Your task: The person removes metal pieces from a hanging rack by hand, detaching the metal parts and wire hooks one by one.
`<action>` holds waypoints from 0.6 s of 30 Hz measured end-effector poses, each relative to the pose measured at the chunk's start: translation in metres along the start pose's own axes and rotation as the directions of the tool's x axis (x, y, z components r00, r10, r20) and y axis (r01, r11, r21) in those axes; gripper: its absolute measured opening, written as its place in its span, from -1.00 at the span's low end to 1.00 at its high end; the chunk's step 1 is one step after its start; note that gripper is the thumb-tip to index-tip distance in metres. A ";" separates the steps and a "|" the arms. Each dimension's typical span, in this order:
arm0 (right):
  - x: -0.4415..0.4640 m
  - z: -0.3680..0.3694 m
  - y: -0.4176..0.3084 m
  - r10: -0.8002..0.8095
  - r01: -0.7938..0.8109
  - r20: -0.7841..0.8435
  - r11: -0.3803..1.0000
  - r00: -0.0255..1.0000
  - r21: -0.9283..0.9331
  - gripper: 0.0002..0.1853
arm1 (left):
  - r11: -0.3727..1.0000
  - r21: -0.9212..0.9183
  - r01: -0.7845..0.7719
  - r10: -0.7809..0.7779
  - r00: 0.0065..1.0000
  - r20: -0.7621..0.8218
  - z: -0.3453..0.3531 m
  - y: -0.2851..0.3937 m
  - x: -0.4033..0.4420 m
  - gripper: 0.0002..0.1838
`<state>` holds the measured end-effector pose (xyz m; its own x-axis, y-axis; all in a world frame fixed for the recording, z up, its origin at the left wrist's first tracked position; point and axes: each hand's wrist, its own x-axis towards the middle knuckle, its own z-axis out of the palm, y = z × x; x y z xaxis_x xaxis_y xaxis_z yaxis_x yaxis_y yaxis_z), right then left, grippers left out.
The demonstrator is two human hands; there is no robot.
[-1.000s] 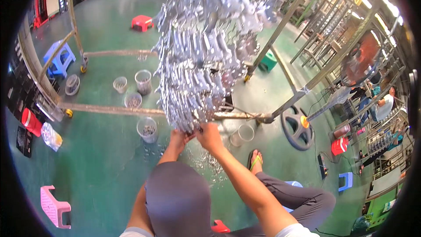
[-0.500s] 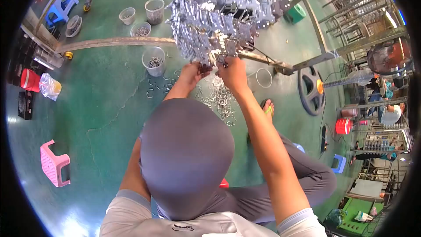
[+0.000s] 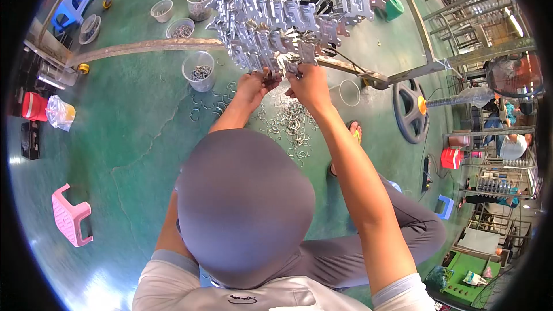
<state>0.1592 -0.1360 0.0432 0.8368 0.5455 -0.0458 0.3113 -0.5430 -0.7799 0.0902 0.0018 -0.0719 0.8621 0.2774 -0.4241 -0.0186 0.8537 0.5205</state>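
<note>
A dense cluster of shiny stamped metal brackets (image 3: pixel 276 17) hangs in tiers at the top of the head view. My left hand (image 3: pixel 252 88) is at its bottom edge, fingers curled together; whatever they grip is too small to make out. Just to the right, my right hand (image 3: pixel 311 87) pinches one of the lowest brackets, its fingertips partly hidden by the metal. Beneath both hands, many small curved metal hooks (image 3: pixel 295 121) lie scattered on the green floor.
Clear tubs of small metal pieces (image 3: pixel 199 83) stand on the left. A rusty metal frame (image 3: pixel 150 50) crosses behind. To the right are an empty clear tub (image 3: pixel 349 93) and a fan with a round base (image 3: pixel 410 112). A pink stool (image 3: pixel 70 216) sits at left.
The view has shifted slightly, so the brackets appear a little higher. Both hands stay at the cluster's lower edge, with only small finger movement.
</note>
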 end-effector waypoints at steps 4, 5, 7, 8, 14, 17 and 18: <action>-0.005 -0.002 -0.010 0.027 -0.027 0.007 0.999 1.000 -0.028 -0.83 | 1.000 -0.012 0.004 -0.004 1.000 0.010 0.000 -0.002 -0.001 -0.71; -0.006 -0.002 -0.011 0.029 -0.029 0.004 0.999 1.000 -0.024 -0.83 | 1.000 -0.018 -0.017 0.018 1.000 0.025 -0.002 -0.003 0.000 -0.72; -0.008 -0.002 -0.013 0.034 -0.034 0.000 0.999 0.999 -0.016 -0.82 | 0.998 -0.031 -0.059 0.061 0.997 0.053 -0.005 -0.006 0.000 -0.73; -0.008 -0.002 -0.014 0.034 -0.034 -0.003 0.999 0.999 -0.017 -0.82 | 0.997 -0.035 -0.067 0.069 0.996 0.064 -0.007 -0.008 0.001 -0.72; -0.013 -0.001 -0.020 0.019 -0.019 -0.027 0.999 0.999 -0.025 -0.81 | 0.995 -0.019 -0.100 0.101 0.992 0.074 -0.012 -0.012 0.002 -0.66; -0.011 -0.003 -0.016 0.003 -0.005 -0.029 0.999 1.000 -0.044 -0.81 | 0.997 -0.002 -0.083 0.082 0.991 0.105 -0.015 -0.009 0.003 -0.67; -0.010 -0.005 -0.013 -0.015 0.013 -0.016 0.997 1.000 -0.071 -0.81 | 0.998 0.017 -0.066 0.063 0.991 0.117 -0.016 -0.009 0.006 -0.69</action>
<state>0.1488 -0.1377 0.0569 0.8392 0.5432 -0.0245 0.3538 -0.5797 -0.7340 0.0870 0.0031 -0.0908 0.9126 0.2772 -0.3006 -0.0666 0.8261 0.5596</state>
